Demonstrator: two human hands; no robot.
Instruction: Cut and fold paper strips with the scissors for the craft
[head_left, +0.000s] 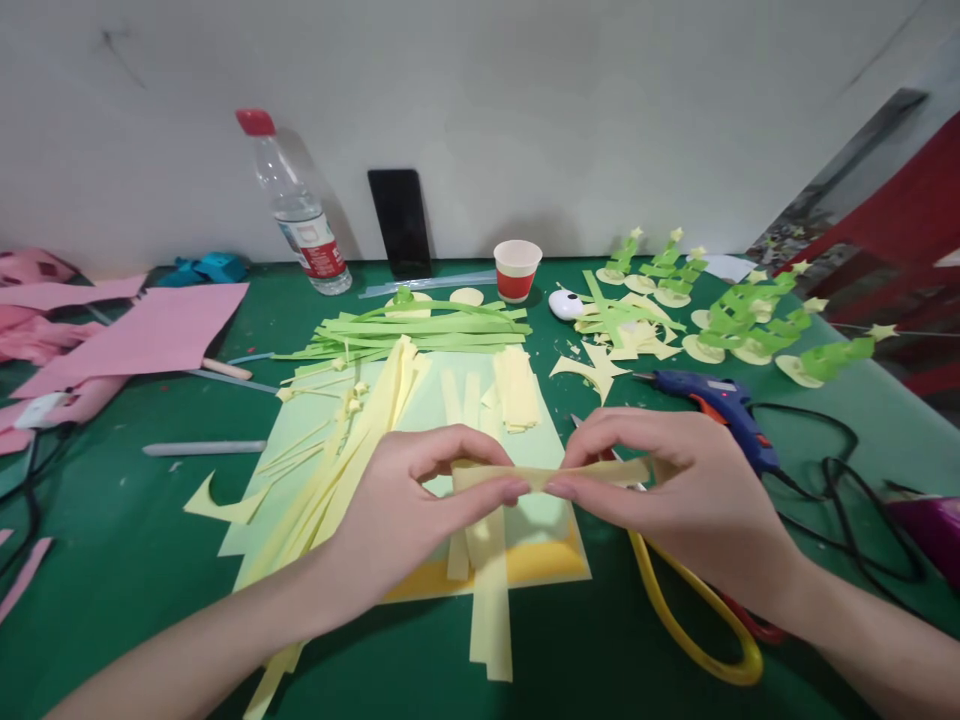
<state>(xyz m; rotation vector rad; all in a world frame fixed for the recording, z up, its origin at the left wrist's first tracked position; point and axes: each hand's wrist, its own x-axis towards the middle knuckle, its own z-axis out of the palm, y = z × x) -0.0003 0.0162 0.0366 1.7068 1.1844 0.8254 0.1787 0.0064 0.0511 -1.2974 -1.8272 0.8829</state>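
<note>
My left hand (pixel 409 500) and my right hand (pixel 675 475) face each other above the table, both closed. Thumbs and fingers of the two pinch a pale yellow paper strip (pixel 541 479), held level, with one end showing past my right fingertips. Under it, more yellow strips (pixel 491 610) lie on a light green sheet (pixel 551 515) with an orange-yellow lower edge. A fan of long yellow strips (pixel 345 465) passes beside my left hand, and a short bundle of strips (pixel 516 390) sits beyond. Scissors with yellow handles (pixel 701 645) lie below my right hand, partly hidden by it.
A blue glue gun (pixel 712 395) with a black cord is at right, near several green paper spirals with stars (pixel 750 320). Along the wall stand a water bottle (pixel 304 225), a phone (pixel 401 225) and a paper cup (pixel 517 270). Pink sheets (pixel 150 335) lie left.
</note>
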